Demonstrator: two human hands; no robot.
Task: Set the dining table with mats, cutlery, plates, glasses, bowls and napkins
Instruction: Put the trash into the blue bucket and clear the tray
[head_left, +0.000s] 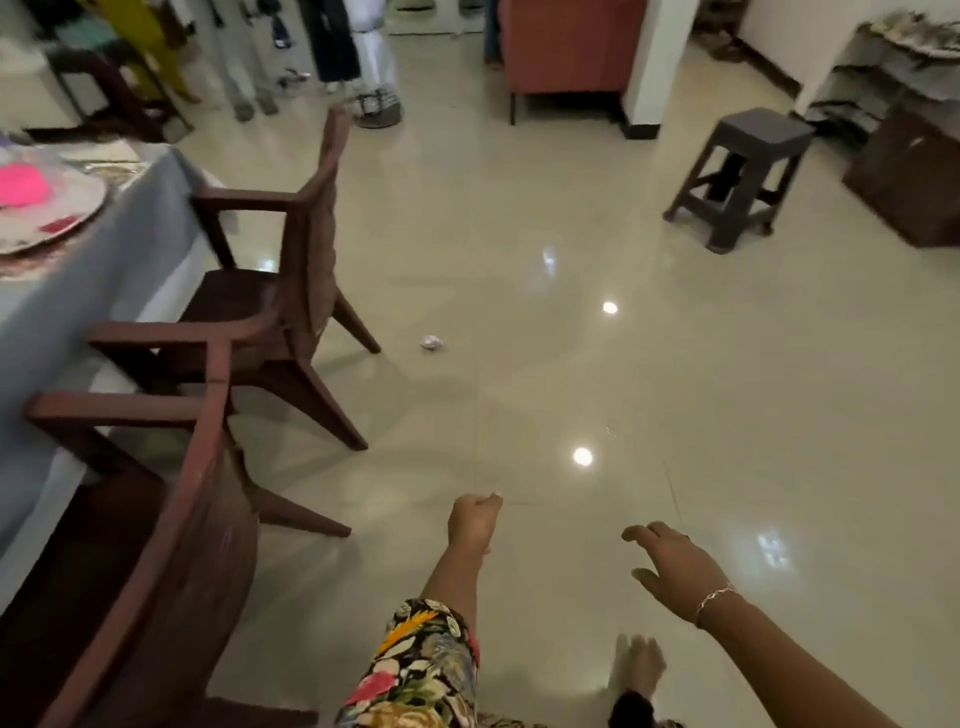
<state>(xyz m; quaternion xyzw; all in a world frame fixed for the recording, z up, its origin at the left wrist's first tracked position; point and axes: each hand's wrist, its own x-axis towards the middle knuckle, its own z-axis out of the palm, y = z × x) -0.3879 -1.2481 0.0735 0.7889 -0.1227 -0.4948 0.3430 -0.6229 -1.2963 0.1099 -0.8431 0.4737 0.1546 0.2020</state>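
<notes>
Glossy cream tile floor (649, 364), brown armchairs (280, 291), dark stool (743, 176), white pillar (657, 57)

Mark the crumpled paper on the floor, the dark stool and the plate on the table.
crumpled paper (431, 342), head view, middle of the ball.
dark stool (759, 127), head view, top of its seat.
plate (94, 201), head view, its right rim.
</notes>
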